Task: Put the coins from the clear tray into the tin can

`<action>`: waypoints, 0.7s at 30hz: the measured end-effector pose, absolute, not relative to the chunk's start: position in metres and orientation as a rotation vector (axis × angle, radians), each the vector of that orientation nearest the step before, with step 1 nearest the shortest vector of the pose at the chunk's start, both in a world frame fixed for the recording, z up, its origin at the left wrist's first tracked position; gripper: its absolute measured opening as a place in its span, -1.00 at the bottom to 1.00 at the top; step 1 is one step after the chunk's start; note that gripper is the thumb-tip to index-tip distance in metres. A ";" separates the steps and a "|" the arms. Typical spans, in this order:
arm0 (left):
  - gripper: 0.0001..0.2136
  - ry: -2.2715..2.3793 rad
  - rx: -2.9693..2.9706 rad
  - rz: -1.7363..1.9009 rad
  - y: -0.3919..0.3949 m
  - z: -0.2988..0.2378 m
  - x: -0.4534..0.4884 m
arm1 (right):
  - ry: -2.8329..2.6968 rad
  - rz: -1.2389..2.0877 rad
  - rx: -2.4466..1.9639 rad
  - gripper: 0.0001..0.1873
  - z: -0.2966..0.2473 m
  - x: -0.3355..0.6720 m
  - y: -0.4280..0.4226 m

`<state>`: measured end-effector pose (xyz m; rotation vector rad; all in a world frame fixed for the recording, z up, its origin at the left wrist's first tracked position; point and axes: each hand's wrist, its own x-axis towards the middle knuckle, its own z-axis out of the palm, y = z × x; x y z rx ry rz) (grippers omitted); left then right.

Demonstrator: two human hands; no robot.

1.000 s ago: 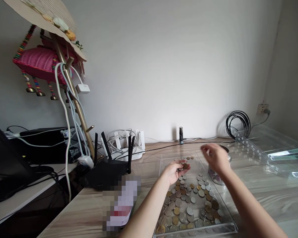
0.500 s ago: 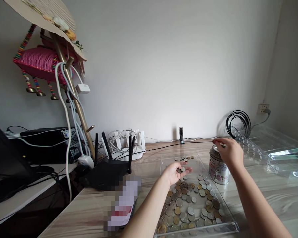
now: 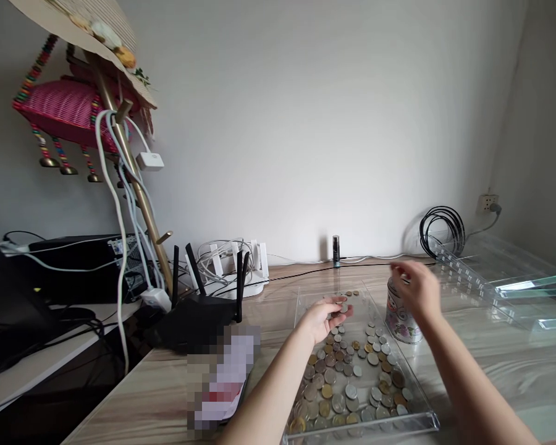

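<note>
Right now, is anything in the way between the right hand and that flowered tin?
Nothing visible. The right hand is directly at the top of the tin, hiding its rim, with no object between them. The tray of coins lies just left of the tin, under the left hand, off that path.

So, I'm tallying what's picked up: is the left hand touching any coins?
Touching. The head view shows a few coins lying in the cupped palm of the left hand.
</note>
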<state>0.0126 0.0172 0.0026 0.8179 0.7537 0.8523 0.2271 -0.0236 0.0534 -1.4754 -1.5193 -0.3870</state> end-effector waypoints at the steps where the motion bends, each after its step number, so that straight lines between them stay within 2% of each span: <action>1: -0.78 0.750 0.824 0.854 0.018 0.002 0.013 | -1.638 -0.284 -1.462 -0.67 0.049 0.213 -0.024; 4: -0.79 0.736 0.846 0.869 0.019 -0.001 0.015 | -1.998 -0.028 -1.472 -0.69 0.032 0.176 -0.020; 9: -0.89 0.723 0.817 0.845 0.019 -0.002 0.019 | -2.075 0.028 -1.526 -0.83 0.019 0.156 -0.018; 12: -0.86 0.724 0.784 0.790 0.019 -0.001 0.018 | -1.939 -0.083 -1.475 -0.82 0.034 0.172 -0.024; 16: -0.81 0.705 0.725 0.792 0.020 -0.001 0.015 | -1.473 -0.385 -1.574 -0.78 0.057 0.223 -0.024; 21: -0.80 0.685 0.693 0.801 0.022 -0.003 0.014 | -1.392 -0.222 -1.802 -0.76 0.056 0.277 -0.009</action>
